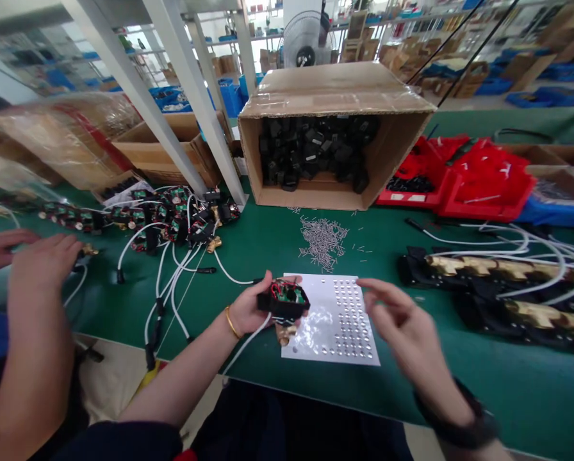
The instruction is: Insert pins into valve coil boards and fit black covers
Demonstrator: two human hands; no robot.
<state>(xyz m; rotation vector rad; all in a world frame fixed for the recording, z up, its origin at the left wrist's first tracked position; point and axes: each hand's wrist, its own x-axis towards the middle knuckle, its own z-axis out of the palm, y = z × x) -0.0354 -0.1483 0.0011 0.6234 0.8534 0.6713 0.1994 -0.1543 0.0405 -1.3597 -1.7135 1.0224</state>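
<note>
Head view: left hand [249,308] gripped the black box [284,312], green circuit board [291,293] exposed, over the left edge of the white sheet [313,320]. Right hand [407,326], blurred, hovered near the right edge; whether it pinched anything could not be told.

1. A green bench [532,403] stretches before me, a white sheet [318,304] lying near its edge.
2. Loose metal pins [323,240] lie heaped beyond it, before a cardboard box [325,93].
3. On my right sit 2 red bins [482,206] and brass-fitted black units [489,266]; left, cabled circuit units [174,225].
</note>
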